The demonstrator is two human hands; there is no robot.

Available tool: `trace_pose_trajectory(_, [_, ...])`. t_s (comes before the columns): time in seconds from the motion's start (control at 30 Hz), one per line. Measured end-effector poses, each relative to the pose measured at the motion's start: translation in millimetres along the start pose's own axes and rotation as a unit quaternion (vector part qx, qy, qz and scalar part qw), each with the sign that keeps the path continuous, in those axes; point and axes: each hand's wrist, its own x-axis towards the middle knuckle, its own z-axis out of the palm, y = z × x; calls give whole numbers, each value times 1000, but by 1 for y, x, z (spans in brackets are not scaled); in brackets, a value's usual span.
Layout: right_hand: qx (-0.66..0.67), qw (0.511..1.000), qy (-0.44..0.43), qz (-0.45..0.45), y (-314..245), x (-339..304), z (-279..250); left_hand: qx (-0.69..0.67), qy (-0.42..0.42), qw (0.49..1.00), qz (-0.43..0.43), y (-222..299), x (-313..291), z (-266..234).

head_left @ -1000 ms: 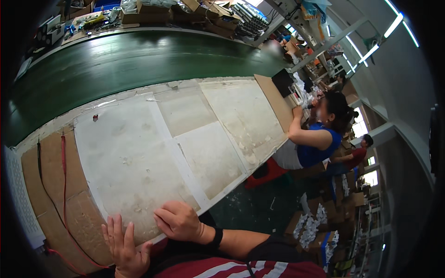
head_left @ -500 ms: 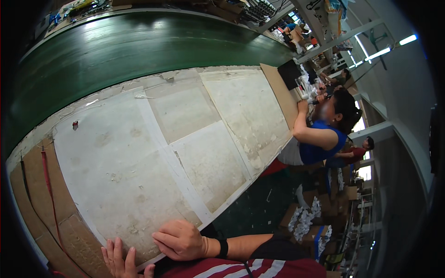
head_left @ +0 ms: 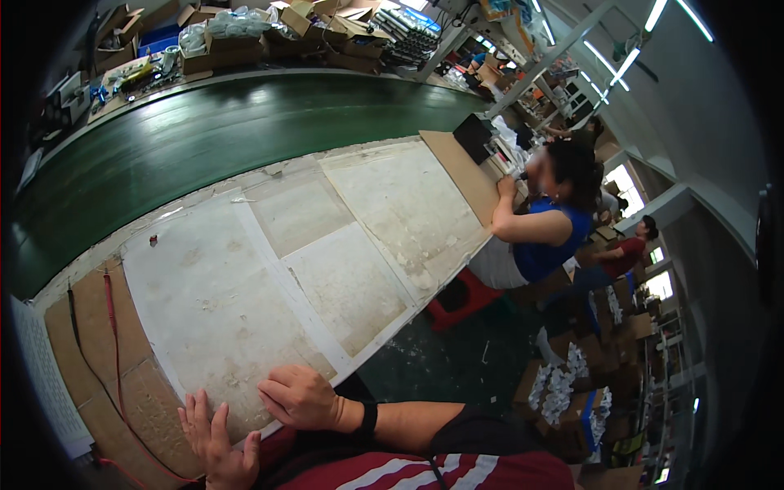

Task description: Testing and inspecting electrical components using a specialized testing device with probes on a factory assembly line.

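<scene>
My left hand (head_left: 216, 441) rests at the near edge of the worktable, fingers stretched out and spread, with nothing in it. Beside it, to the right, my right hand (head_left: 300, 398) lies on the table edge with its fingers curled into a loose fist, and nothing shows in it. Both hands touch the worn white sheets (head_left: 220, 286) covering the tabletop. Left of them, a red test probe (head_left: 110, 304) and a black test probe (head_left: 74, 314) with thin leads lie on a brown board (head_left: 94, 351). Toward the far edge sits a tiny red part (head_left: 153, 240).
A green conveyor belt (head_left: 269, 114) runs along the table's far side, with cardboard boxes (head_left: 224, 49) beyond it. At the right, a person in a blue top (head_left: 563, 237) sits by a red stool (head_left: 461, 300). Boxes of white parts (head_left: 563, 392) stand on the floor.
The view has shifted, so more of the boxes beyond the belt and the red stool show. Both hands stay in nearly the same place and pose on the table.
</scene>
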Motion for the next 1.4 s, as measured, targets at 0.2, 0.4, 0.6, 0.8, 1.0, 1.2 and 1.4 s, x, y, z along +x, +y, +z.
trace_pose_trajectory(0.2, [-16,999,29,-15,2,-5,7,49,1,999,-1,-1,-3,9])
trace_pose_trajectory(0.4, [-32,998,47,-19,1,-9,12,89,11,995,-31,3,-5,16])
trace_pose_trajectory(0.6, [-66,996,58,-21,1,-12,16,105,20,994,-29,6,-8,18])
trace_pose_trajectory(0.8, [-64,997,26,-15,-6,-10,13,92,11,995,-31,9,-8,13])
trace_pose_trajectory(1.0, [-65,997,31,-24,-2,-6,14,62,39,997,26,1,-14,11])
trace_pose_trajectory(1.2, [-77,997,0,-9,-7,10,5,-22,27,997,69,-7,-8,2])
trace_pose_trajectory(1.4, [-56,998,-26,7,-4,13,5,-33,4,997,76,-5,-5,-3])
